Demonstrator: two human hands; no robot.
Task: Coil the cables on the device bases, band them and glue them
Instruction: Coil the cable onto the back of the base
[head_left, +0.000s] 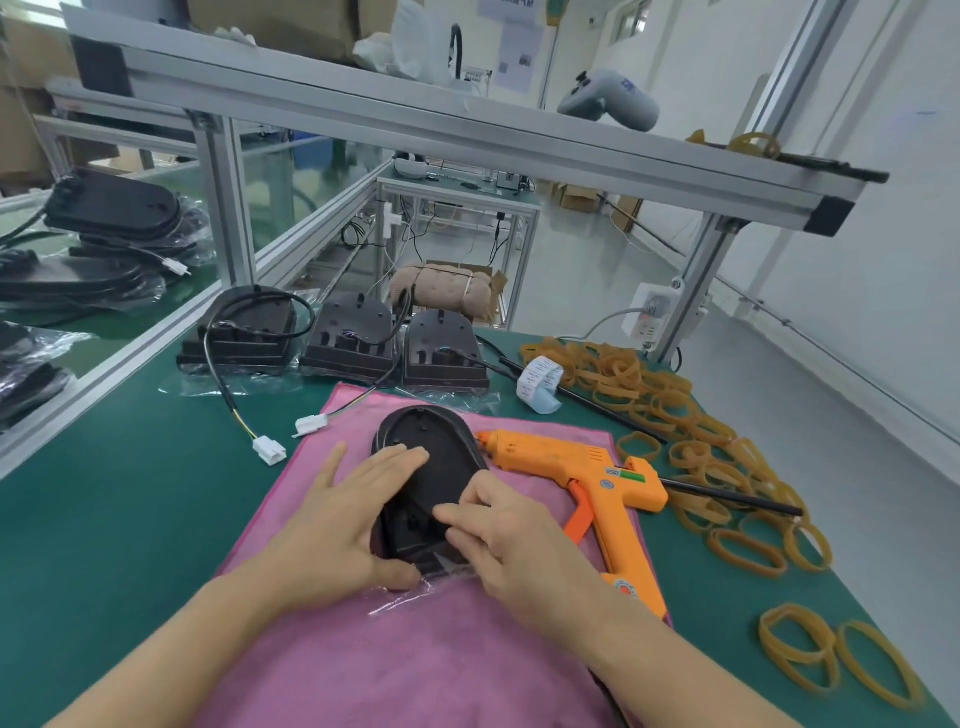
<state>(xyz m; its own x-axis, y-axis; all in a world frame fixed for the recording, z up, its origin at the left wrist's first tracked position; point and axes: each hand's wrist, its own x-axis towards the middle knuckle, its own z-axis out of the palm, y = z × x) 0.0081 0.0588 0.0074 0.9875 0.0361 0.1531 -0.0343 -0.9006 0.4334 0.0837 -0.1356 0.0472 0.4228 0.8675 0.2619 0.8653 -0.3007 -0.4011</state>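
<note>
No legible text; print on paper label roll (540, 382) too small.

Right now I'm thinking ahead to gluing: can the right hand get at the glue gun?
Probably yes: the glue gun lies uncovered on the pink cloth just beside the right hand, nothing between.

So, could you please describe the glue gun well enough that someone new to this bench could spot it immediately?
Start at the pink cloth spread over the green table. Along the cloth's right edge, just right of the black device base under both hands, lies the glue gun. It is the only bright orange tool there, nozzle toward the base, with tan rubber bands scattered beyond it.
</note>
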